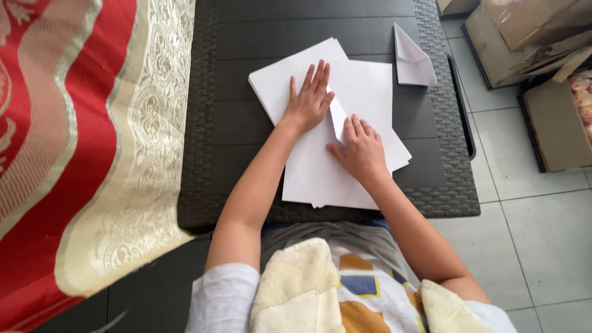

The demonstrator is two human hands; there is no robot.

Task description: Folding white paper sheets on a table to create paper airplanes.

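Both hands are flat on a white sheet [320, 166] that tops a paper stack [277, 80] on the dark table [246, 31]. Left hand [310, 98] is spread open, palm down. Right hand [361, 148] presses a raised fold [337, 117] with loosely curled fingers, gripping nothing. A folded paper [412, 58] sits well apart, up by the table's right edge.

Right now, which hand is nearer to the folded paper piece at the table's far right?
Right. The right hand lies below-left of the folded paper piece; the left hand lies farther left, flat on the paper stack.
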